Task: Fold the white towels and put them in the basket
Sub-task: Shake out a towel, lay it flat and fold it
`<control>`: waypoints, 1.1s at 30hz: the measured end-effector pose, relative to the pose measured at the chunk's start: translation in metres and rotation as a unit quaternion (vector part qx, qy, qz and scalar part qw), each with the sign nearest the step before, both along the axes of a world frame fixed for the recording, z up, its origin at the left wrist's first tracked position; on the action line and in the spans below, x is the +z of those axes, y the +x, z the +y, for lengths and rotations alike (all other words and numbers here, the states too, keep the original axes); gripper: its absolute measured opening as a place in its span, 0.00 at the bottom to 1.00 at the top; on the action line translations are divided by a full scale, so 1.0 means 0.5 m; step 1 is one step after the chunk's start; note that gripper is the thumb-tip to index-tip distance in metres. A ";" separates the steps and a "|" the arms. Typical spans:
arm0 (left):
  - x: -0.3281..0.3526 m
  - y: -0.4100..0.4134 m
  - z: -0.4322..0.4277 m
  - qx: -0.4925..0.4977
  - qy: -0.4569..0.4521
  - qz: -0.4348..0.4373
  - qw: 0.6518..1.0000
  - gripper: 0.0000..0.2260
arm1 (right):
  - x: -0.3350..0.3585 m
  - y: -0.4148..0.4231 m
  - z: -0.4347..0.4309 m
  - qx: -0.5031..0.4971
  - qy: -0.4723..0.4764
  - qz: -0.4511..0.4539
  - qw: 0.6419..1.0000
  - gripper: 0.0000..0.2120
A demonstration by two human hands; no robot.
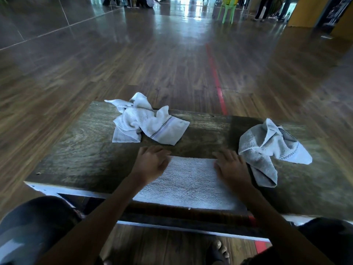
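A white towel (188, 181) lies flat on the low wooden table (86, 150), close to its near edge. My left hand (150, 163) presses on the towel's far left corner, fingers fairly straight. My right hand (232, 165) lies flat on the far right corner. A crumpled white towel (147, 121) with a checked border sits at the table's far side, left of centre. Another crumpled white towel (267, 148) lies to the right, just beside my right hand. No basket is in view.
The table stands on a dark wooden floor (172, 64) with a red line (215, 77) running away from me. My knees (38, 222) and a bare foot (218, 251) are below the table's near edge. A green chair (227, 12) and people's legs stand far off.
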State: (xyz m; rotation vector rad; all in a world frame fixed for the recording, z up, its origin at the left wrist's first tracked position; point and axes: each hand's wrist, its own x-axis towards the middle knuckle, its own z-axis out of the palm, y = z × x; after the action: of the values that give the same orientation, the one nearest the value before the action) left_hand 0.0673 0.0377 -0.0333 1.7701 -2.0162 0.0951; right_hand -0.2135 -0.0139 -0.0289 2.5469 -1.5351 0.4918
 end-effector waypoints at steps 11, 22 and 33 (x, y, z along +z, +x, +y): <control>-0.016 -0.037 -0.035 0.030 0.044 0.096 0.994 0.04 | -0.026 0.045 -0.008 -0.009 0.066 -0.078 0.995 0.12; -0.023 0.005 -0.048 0.038 0.046 0.079 0.995 0.16 | -0.016 -0.043 -0.038 -0.085 0.085 -0.115 0.986 0.06; 0.024 -0.043 0.024 0.054 -0.033 0.007 0.998 0.14 | -0.002 0.025 0.030 -0.033 0.010 0.010 0.999 0.20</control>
State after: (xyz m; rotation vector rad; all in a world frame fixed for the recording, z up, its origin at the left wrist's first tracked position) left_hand 0.0459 0.0496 -0.0213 1.8312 -1.8864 0.1815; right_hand -0.2012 0.0012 -0.0297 2.4987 -1.6178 0.4436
